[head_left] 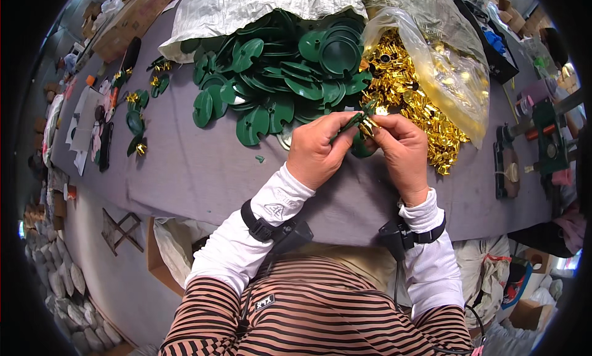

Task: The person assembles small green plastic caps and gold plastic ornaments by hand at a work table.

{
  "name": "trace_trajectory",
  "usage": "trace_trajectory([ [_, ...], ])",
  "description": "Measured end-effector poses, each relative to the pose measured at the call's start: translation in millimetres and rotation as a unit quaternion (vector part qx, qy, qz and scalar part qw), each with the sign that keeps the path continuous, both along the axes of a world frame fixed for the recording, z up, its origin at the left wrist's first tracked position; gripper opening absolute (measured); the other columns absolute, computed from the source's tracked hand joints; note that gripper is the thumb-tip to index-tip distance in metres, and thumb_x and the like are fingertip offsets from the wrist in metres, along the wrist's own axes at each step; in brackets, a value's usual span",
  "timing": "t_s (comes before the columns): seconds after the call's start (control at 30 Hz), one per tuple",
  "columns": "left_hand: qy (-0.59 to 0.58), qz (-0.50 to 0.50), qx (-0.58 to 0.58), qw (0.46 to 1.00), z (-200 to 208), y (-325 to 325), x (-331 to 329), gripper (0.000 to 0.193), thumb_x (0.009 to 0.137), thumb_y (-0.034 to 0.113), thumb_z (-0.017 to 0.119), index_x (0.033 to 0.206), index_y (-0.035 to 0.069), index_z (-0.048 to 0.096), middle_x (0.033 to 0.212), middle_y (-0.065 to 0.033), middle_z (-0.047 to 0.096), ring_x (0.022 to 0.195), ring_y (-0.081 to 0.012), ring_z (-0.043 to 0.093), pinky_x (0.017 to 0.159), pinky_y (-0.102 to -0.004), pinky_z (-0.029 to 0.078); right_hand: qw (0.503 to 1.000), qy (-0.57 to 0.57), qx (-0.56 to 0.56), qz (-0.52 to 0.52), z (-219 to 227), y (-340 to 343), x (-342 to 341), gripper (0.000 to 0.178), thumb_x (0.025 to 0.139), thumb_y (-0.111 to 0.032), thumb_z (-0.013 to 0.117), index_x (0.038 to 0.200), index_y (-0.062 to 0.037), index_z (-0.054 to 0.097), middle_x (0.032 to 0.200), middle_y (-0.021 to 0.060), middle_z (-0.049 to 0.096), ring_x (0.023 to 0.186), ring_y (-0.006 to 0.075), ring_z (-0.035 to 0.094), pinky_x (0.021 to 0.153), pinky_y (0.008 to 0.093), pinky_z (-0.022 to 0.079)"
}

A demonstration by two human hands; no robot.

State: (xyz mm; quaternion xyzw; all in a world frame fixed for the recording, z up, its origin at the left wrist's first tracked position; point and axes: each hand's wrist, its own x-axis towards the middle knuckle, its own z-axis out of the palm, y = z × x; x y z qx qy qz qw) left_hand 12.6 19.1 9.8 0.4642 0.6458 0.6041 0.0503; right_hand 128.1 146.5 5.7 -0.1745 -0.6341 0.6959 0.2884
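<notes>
— What do you have in your grip above the grey cloth-covered table (203, 180)?

— Your left hand (317, 147) pinches a dark green plastic disc (351, 123), turned nearly edge-on (your fingers hide part of it), while your right hand (401, 149) closes thumb and fingertips on a shiny gold clip (368, 128).

— Where do the two pieces sit?

— Between your hands, raised before the heap of green discs (277, 81) and beside the spread of gold clips (441, 131). Whether clip and disc are joined, one cannot tell.

— And around you?

— A white woven sack (265, 8) lies beyond the green discs; a clear plastic bag (425, 88) lies along the gold spread. To your left, green pieces with gold clips (134, 123) form a loose row. A small green scrap (260, 159) rests nearer you, and a green bench tool (546, 137) stands at far right.
</notes>
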Motion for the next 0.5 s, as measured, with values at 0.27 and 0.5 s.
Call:
trace_trajectory([
  [0.27, 0.068, 0.056, 0.015, 0.996, 1, -29, -15, 0.022, 0.085, 0.002, 0.068, 0.106, -0.001, 0.066, 0.094, -0.0071, 0.07, 0.081, -0.0096, 0.065, 0.071, -0.0226, 0.051, 0.992, -0.057, 0.107, -0.014, 8, 9, 0, 0.014, 0.086, -0.009, 0.069, 0.096, 0.0, 0.069, 0.085, 0.0027, 0.069, 0.071, 0.0087, 0.063, 0.063, 0.0213, 0.049],
  [0.5, 0.096, 0.35, 0.036, 0.931, 53, -164, -222, 0.027, 0.092, 0.011, 0.062, 0.116, -0.002, 0.061, 0.104, -0.0064, 0.067, 0.09, -0.0101, 0.061, 0.08, -0.0228, 0.048, 0.913, -0.104, 0.363, -0.157, 5, 36, 8, 0.015, 0.079, -0.003, 0.066, 0.093, -0.0025, 0.069, 0.083, 0.008, 0.069, 0.071, 0.0194, 0.065, 0.068, 0.0284, 0.05],
])
